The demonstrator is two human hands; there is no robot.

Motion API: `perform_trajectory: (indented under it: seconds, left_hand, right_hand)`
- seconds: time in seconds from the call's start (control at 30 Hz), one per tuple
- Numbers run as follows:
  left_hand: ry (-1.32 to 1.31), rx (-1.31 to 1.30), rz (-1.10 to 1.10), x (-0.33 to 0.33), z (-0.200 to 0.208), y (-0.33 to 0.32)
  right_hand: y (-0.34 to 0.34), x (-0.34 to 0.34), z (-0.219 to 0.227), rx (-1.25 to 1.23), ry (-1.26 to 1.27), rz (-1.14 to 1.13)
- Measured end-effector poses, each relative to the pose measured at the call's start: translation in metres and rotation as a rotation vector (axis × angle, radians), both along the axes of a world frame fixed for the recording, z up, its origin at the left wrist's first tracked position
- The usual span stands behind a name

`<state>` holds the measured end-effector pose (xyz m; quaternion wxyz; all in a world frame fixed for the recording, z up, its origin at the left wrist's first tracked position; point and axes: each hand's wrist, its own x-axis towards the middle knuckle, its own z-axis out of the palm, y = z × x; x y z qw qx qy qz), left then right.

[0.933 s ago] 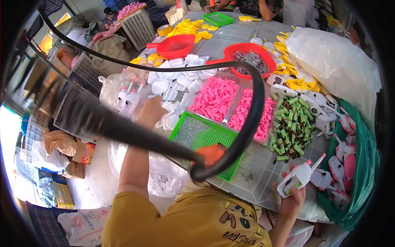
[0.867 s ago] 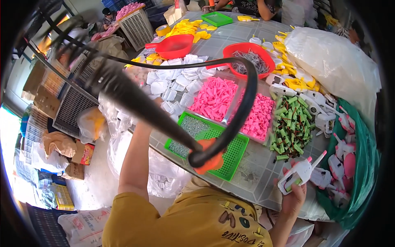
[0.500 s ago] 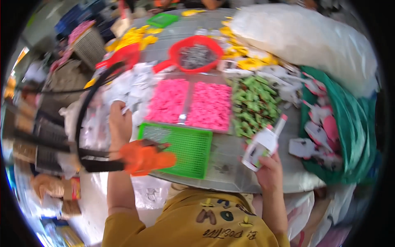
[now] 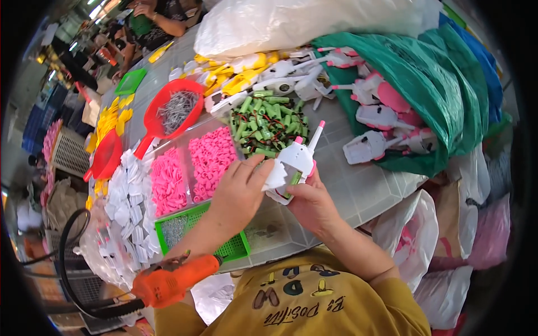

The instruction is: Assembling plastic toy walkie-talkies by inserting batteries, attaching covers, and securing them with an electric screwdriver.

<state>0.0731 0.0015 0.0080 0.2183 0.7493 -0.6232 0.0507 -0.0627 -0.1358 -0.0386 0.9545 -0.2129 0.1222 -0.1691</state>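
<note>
My right hand [image 4: 315, 204] grips a white plastic housing [image 4: 297, 157] with a pink-tipped spout, tilted up over the table's near side. A green battery cell [image 4: 293, 180] shows in its open hollow. My left hand [image 4: 238, 182] pinches a small white plastic piece [image 4: 276, 175] against the housing's left side; whether it is seated there I cannot tell. Just beyond the hands lies a heap of green battery cells [image 4: 263, 123] with dark wires. Left of them, a clear tray holds pink plastic parts [image 4: 212, 159]. Loose white pieces [image 4: 131, 196] are piled farther left.
An orange power screwdriver [image 4: 176, 280] on a black cable is beside my left forearm. Under that forearm is a green basket [image 4: 238, 246] with screws. A red scoop [image 4: 193, 115] holds more screws. A green sack [image 4: 431, 112] of white-and-pink units lies right. Beyond the table sits another person [image 4: 168, 19].
My left hand has come from the white pile to the housing, bringing a white piece. My right hand has moved the housing up and inward. The view has turned to the right.
</note>
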Motion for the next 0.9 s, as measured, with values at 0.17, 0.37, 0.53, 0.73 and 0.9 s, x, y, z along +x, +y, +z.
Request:
perform_trajectory:
  seconds: [0.17,0.37,0.53,0.73,0.9]
  left_hand:
    - [0.148,-0.037,-0.036,-0.024,-0.002,-0.014]
    - [0.239,-0.077,-0.028,-0.032,-0.007,-0.016]
    - [0.147,-0.105,-0.017,-0.036,-0.004,-0.02]
    - [0.131,-0.125,-0.045,-0.036,-0.01,-0.019]
    - [0.112,-0.15,-0.061,-0.034,-0.01,-0.018]
  right_hand:
    - [-0.004,-0.002,0.001,0.054,0.022,-0.065]
    - [-0.009,-0.007,-0.002,0.124,-0.079,-0.08]
    - [-0.009,-0.007,-0.001,0.055,-0.05,-0.103]
    - [-0.008,-0.008,-0.002,0.024,-0.037,-0.112]
    - [-0.008,-0.01,0.0,0.025,-0.023,-0.105]
